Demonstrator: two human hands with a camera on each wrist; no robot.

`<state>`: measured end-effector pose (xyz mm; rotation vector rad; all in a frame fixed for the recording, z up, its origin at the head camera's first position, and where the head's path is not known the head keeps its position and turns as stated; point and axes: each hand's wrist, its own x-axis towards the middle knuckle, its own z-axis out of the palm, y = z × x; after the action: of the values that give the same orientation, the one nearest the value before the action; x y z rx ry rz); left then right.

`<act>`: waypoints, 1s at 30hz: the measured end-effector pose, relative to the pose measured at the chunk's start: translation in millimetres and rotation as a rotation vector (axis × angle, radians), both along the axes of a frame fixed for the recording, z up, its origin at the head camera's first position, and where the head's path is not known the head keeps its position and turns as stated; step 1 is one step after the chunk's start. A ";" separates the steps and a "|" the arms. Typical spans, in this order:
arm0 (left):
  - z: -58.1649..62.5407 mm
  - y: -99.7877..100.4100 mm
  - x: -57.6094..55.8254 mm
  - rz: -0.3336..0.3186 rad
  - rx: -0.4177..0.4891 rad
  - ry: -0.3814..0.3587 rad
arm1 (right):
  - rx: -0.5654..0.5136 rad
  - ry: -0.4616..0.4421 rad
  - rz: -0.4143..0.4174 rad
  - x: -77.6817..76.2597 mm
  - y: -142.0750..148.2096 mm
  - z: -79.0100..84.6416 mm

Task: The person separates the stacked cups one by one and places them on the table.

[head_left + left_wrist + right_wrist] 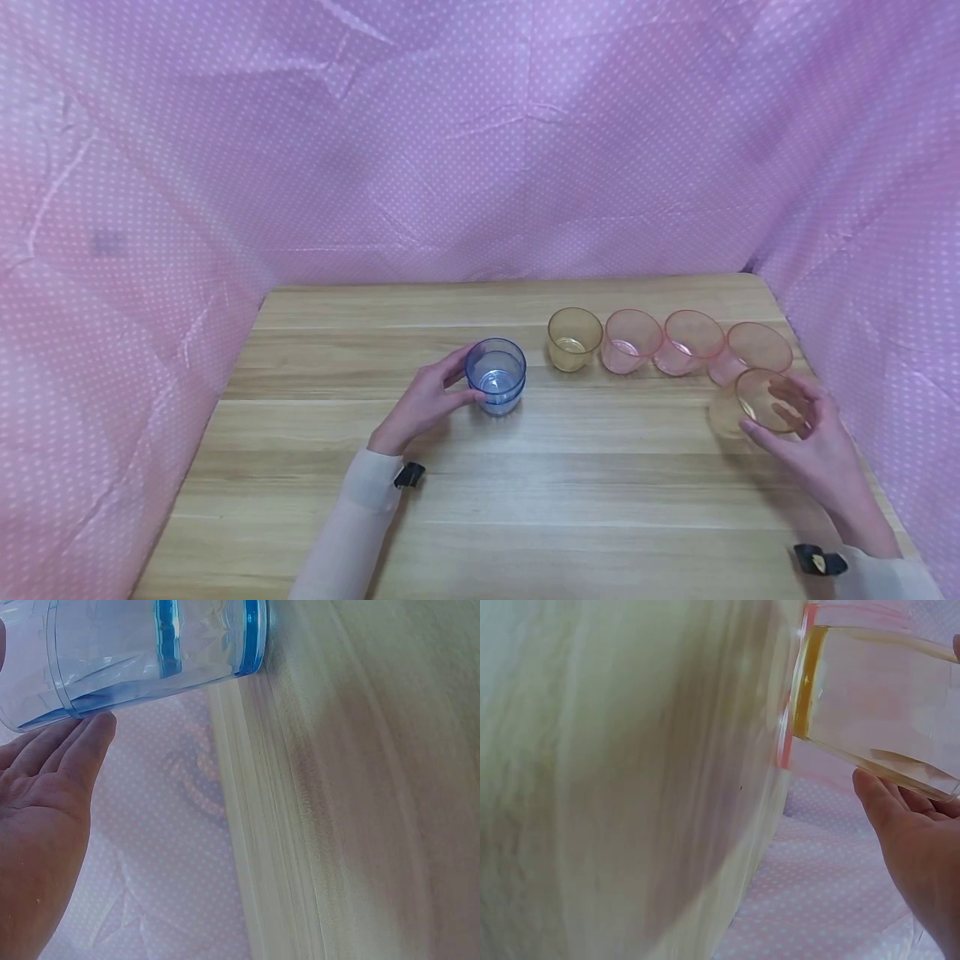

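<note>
My left hand [431, 398] grips a stack of two clear blue cups [497, 379], one nested in the other, thumb on the near side and fingers on the far side. In the left wrist view the stack's thick blue base [253, 637] is right at the wooden table. Over at the right, my right hand [813, 437] holds a clear yellow cup [765, 402] by its sides, thumb at the near rim. That cup overlaps the rightmost of three clear pink cups [750, 350] in the head view. Its yellow base [808, 682] shows in the right wrist view.
Another yellow cup [574, 340] stands upright at the left end of the back row, beside the pink cups [632, 342]. The wooden table [525, 500] has rounded back corners. Pink dotted cloth [465, 150] hangs behind it and along both sides.
</note>
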<state>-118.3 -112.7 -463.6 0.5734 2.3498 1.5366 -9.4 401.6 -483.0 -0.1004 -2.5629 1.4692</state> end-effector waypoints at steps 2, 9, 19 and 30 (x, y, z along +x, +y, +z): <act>0.6 0.1 0.0 0.000 -0.002 -0.005 | 0.003 -0.004 0.000 -0.1 1.7 -1.8; 1.9 0.4 -0.1 0.007 -0.011 -0.020 | 0.032 0.011 0.011 -0.6 6.1 -5.1; 1.7 -0.2 -0.4 0.007 -0.007 -0.025 | 0.063 -0.023 0.021 0.7 7.4 -4.0; 1.5 0.4 0.8 0.021 0.000 -0.043 | 0.052 -0.068 -0.054 9.9 0.9 7.7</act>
<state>-117.5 -112.3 -462.2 0.5117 2.3313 1.5426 0.4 402.5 -475.3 -0.2137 -2.6283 1.4020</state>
